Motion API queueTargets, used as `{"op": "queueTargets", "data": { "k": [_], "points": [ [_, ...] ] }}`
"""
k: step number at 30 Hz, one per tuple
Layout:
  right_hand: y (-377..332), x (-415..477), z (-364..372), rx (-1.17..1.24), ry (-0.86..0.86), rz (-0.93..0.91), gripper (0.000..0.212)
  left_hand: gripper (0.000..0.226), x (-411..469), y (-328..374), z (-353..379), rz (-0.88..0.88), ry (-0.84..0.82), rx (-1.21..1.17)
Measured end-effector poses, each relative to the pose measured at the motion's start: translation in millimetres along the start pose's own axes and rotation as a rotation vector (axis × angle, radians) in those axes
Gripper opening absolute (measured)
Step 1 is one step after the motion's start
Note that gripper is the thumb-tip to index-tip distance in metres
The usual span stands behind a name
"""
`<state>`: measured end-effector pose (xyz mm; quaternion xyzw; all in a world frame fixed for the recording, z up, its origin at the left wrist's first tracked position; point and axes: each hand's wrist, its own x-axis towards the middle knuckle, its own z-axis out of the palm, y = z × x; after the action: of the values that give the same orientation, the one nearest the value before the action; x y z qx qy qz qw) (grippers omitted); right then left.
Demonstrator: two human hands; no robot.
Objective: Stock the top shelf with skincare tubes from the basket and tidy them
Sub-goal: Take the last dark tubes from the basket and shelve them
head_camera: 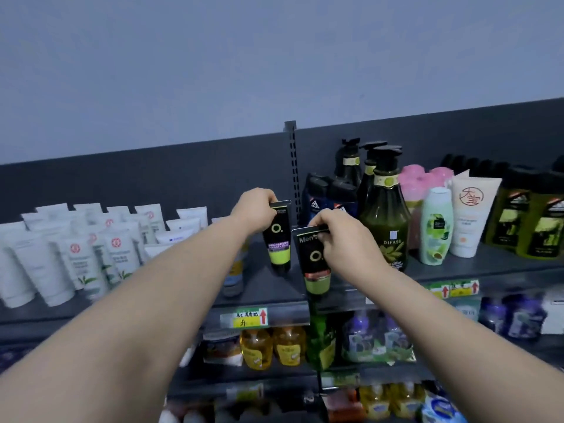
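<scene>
Skincare tubes fill both your hands: your left hand (254, 209) pinches a black-and-green tube (279, 239) by its crimped end, upright at the top shelf (265, 286), and your right hand (338, 236) pinches a second tube (316, 267) near the shelf's front edge. White tubes (76, 248) already stand in rows on the left (basket out of view), so what remains is unclear.

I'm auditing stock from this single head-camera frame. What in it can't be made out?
Head view only:
1. Basket: outside the frame.
2. Black tube: top partly covered by the left hand.
3. Second black tube: print partly hidden by the right hand.
4. Half-hidden tube: mostly behind the left forearm, blurred.
5. Price label: writing too small.
6. Bottom-shelf goods: blurred, cut by the lower edge.
</scene>
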<state>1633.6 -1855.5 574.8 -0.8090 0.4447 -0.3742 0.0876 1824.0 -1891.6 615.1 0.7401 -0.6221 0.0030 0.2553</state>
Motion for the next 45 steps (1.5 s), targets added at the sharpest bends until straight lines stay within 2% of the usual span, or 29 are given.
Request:
{"op": "queueTargets", "data": {
  "k": [4, 8, 12, 17, 29, 31, 33, 35, 37, 40, 42, 45],
  "points": [
    [11, 25, 10, 0.053, -0.029, -0.025, 0.022, 0.012, 24, -2, 19, -0.023, -0.061, 0.043],
    [5, 39, 24, 0.073, -0.057, -0.037, 0.022, 0.019, 30, -10, 14, -0.037, -0.065, -0.029],
    [-11, 48, 42, 0.069, -0.069, -0.055, 0.023, 0.028, 25, -28, -6, 0.009, 0.025, -0.058],
    [-22, 45, 58, 0.000, -0.104, -0.030, 0.030, 0.024, 7, -61, -20, 0.005, 0.137, -0.040],
    [-30, 38, 54, -0.125, -0.229, -0.036, 0.036, 0.022, -12, -87, -26, 0.025, 0.157, -0.109],
    [-34, 34, 54, -0.180, -0.218, -0.045, 0.039, 0.021, -16, -85, -31, 0.059, 0.114, -0.129],
    [-37, 28, 54, -0.273, -0.126, -0.098, 0.041, 0.024, -23, -83, -39, 0.087, -0.015, -0.111],
    [-40, 25, 53, -0.342, -0.032, -0.181, 0.044, 0.031, -26, -86, -43, 0.088, -0.183, 0.013],
    [-43, 22, 52, -0.365, 0.016, -0.247, 0.046, 0.030, -27, -90, -40, 0.094, -0.281, 0.180],
    [-48, 15, 51, -0.384, 0.049, -0.337, 0.047, 0.006, -27, -93, -35, 0.123, -0.276, 0.277],
    [-51, 9, 54, -0.395, 0.040, -0.381, 0.047, 0.013, -30, -91, -35, 0.150, -0.261, 0.296],
    [-54, 4, 60, -0.441, 0.030, -0.405, 0.047, 0.012, -37, -90, -38, 0.194, -0.260, 0.293]
  ]
}}
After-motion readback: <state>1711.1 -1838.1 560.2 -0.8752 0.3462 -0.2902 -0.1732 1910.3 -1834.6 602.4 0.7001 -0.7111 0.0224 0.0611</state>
